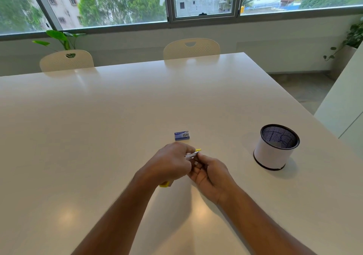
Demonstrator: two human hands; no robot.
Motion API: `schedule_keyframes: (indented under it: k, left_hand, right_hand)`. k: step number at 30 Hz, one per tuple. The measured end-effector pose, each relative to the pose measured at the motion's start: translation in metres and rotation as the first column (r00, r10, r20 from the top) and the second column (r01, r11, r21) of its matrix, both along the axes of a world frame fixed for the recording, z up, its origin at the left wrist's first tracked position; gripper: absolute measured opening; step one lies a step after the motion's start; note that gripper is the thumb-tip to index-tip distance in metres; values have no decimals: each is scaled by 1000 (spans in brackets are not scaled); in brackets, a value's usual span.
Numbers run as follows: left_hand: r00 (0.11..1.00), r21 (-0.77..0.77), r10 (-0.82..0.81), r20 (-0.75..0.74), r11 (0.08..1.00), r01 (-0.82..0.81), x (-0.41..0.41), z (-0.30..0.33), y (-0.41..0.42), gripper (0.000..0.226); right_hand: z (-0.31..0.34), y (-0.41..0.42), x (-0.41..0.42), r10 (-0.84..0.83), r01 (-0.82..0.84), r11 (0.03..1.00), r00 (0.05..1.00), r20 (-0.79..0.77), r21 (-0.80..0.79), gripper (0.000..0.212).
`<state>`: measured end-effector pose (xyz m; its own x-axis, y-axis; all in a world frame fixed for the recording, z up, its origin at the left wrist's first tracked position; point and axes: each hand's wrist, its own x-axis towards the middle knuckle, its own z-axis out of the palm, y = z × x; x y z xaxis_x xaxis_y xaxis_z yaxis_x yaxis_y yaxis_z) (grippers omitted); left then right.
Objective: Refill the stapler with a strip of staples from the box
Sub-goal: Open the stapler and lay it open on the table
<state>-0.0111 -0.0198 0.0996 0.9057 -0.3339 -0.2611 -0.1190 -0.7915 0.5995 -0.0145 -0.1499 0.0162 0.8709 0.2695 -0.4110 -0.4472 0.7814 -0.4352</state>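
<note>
A person's left hand (170, 163) is wrapping its curled fingers around a yellow stapler (193, 153) just above a white table (98, 127), the yellow and metal tip poking out past the knuckles and a yellow end showing under the wrist. The right hand (211, 176) is sitting against it, fingertips bent in toward the metal part; whether they are pinching anything cannot be told. A small blue staple box (182, 135) is lying closed just beyond the hands. A mesh pen holder (276, 146) is standing well apart to the right, two chairs (191, 48) facing the far edge
</note>
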Motion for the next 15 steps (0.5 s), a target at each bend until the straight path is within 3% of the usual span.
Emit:
schedule_keyframes:
  k: [9,15]
  left_hand:
    - [1000,-78,-17,-9,997,16,-2,-6,6,45]
    - [990,-81,-20,137,996,31,-12,-19,9,44]
  right_hand:
    - [2,0,-1,-60,62,995,998,27,-78,29]
    - [2,-1,-5,-16,37,977,995,102,-210,29]
